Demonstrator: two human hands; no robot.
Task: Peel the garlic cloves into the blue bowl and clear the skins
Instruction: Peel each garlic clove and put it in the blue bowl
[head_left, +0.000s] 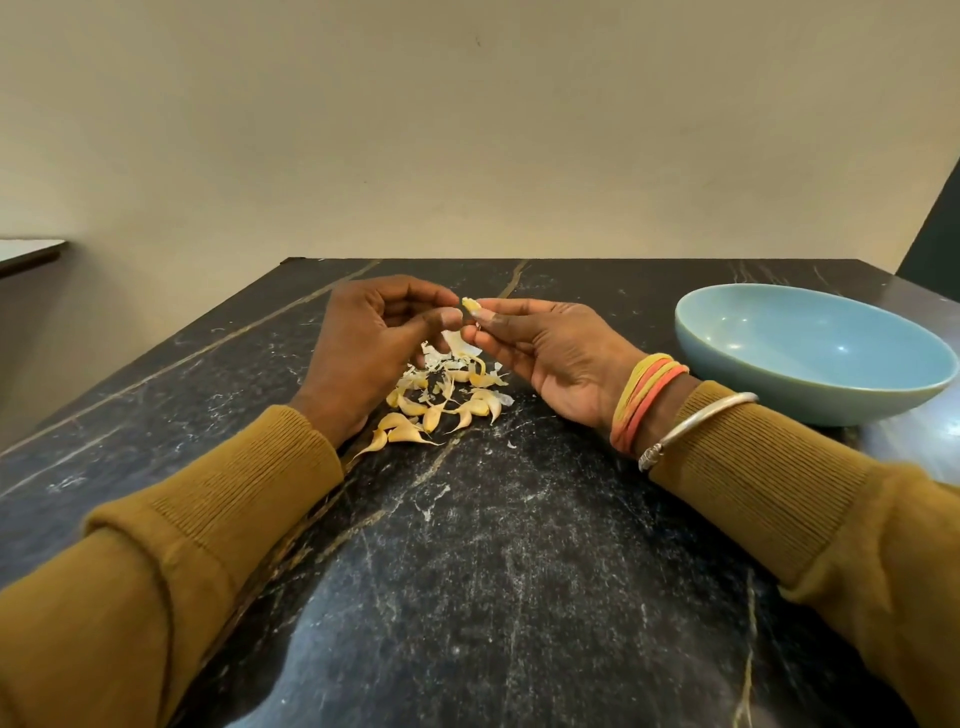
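At the fingertips of the right hand (545, 358): small pale-yellow garlic clove (471, 306), pinched. Light, firm, likely slick once bared; best held at its base. Just beside it: left hand (374, 343), fingers curled, grip unclear. Under both hands: heap of unpeeled cloves and papery skins (441, 395). Right of the right hand: glossy pale-blue bowl (810, 400). Black veined marble tabletop (519, 545); beige wall (467, 130).

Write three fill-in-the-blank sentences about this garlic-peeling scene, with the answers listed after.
1. The right hand pinches a garlic clove; the bowl stands to its ____.
2. The bowl's colour is ____.
3. The pile of cloves and skins lies on the table between the two ____.

Missing words: right; blue; hands.
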